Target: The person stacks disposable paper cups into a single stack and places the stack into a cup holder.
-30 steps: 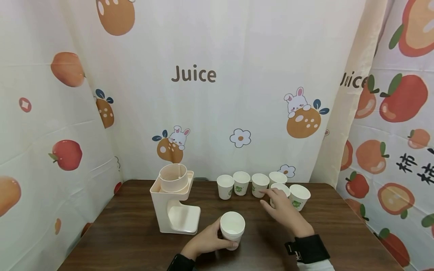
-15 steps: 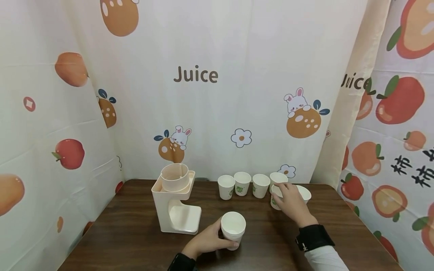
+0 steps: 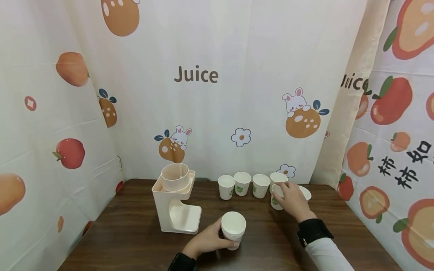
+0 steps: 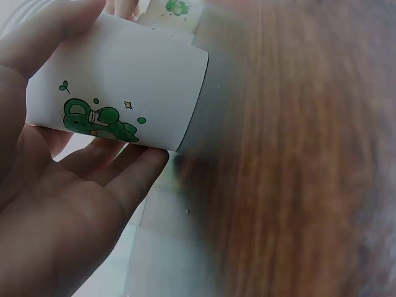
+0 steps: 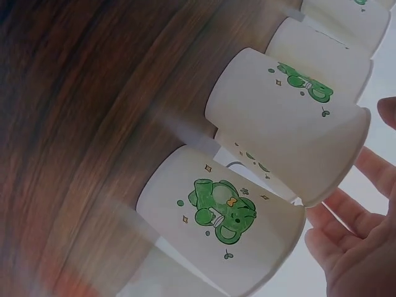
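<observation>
In the head view my left hand [image 3: 211, 238] grips a stack of white paper cups [image 3: 233, 225] from the left, thumb in front. Close up in the left wrist view, the outer cup [image 4: 124, 80] shows a green bear print, with the fingers around its side. My right hand [image 3: 295, 201] reaches over a white paper cup [image 3: 276, 201] at the right of the back group, fingertips right at its rim. In the right wrist view the fingers [image 5: 337, 226] lie beside the rims of two printed cups, the nearer cup [image 5: 223, 216] and the one behind it [image 5: 288, 124]. The thumb [image 5: 387, 112] stands apart.
Several more white cups stand upright along the back, including the leftmost cup [image 3: 226, 188]. Another cup [image 3: 305, 192] is partly hidden behind my right hand. A cream juicer-like stand [image 3: 169, 210] sits left on the dark wooden table [image 3: 135, 241]. Fruit-printed curtains [image 3: 217, 113] surround the table.
My right hand has moved a little to the right, from above the middle cups to the rim of a right-hand cup. The left hand keeps its grip on the stack.
</observation>
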Demonstrator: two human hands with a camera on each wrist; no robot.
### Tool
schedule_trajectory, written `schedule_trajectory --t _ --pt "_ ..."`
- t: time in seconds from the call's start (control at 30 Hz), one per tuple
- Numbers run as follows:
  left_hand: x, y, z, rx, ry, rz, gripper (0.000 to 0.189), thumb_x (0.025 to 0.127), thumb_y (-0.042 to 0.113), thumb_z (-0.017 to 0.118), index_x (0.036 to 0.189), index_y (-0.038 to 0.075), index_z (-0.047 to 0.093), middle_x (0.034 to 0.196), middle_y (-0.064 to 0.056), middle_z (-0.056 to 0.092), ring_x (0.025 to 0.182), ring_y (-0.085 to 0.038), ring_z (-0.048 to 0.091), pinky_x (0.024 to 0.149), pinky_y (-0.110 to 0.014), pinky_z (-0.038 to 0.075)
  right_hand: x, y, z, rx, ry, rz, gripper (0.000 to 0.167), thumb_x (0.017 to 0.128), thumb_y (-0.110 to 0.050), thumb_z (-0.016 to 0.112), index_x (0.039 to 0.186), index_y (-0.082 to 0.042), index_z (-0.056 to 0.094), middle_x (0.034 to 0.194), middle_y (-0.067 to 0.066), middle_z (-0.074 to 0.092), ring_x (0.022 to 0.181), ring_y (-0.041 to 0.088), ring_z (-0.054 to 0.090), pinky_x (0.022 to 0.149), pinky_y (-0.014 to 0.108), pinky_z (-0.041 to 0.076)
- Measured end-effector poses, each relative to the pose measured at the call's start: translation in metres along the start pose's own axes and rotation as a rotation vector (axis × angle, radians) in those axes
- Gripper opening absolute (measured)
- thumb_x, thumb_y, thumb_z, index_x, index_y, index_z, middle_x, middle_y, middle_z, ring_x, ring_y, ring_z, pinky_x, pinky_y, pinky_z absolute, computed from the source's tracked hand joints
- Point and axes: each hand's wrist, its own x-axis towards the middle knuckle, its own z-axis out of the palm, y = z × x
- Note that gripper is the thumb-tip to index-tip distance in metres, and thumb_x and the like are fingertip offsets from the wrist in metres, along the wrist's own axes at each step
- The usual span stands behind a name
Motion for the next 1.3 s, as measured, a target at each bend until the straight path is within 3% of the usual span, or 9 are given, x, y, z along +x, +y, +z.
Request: schedule_trajectory --t 0.37,0.8,1.0,1.3 --pt "0.001 0.0 0.001 -0.005 -0.017 -0.001 0.084 0.082 0.027 0.084 0.151 0.022 0.038 0.129 0.007 0.058 0.122 -0.017 0.053 0.103 -0.05 0.035 0.002 -0.003 0.0 -0.081 -0.064 0.013 0.042 0.096 -0.036 0.067 0.124 -0.004 0.068 0.116 0.027 0.059 0.104 0.046 0.057 0.083 0.061 0.048" --pt "0.002 0.001 -0.001 0.003 -0.013 -0.007 0.083 0.081 0.029 0.084 0.151 0.024 0.038 0.128 0.008 0.059 0.122 -0.017 0.053 0.103 -0.051 0.035 0.003 -0.006 -0.001 -0.07 -0.064 0.008 0.039 0.096 -0.034 0.068 0.124 -0.008 0.069 0.111 0.025 0.057 0.098 0.042 0.058 0.08 0.058 0.05" --pt "0.002 0.002 -0.001 0.001 -0.003 -0.005 0.084 0.081 0.024 0.085 0.151 0.023 0.038 0.129 0.008 0.058 0.122 -0.018 0.053 0.104 -0.052 0.034 0.003 -0.011 -0.007 -0.035 -0.088 0.003 0.037 0.094 -0.033 0.07 0.123 -0.009 0.069 0.106 0.021 0.057 0.095 0.039 0.058 0.078 0.057 0.05" --pt "0.001 0.001 -0.001 0.016 0.011 -0.005 0.085 0.08 0.022 0.086 0.151 0.023 0.038 0.127 0.009 0.06 0.121 -0.019 0.053 0.103 -0.052 0.035 0.002 -0.014 -0.012 0.056 -0.143 -0.017 0.035 0.093 -0.03 0.072 0.121 -0.01 0.069 0.113 0.024 0.057 0.108 0.048 0.056 0.085 0.061 0.048"
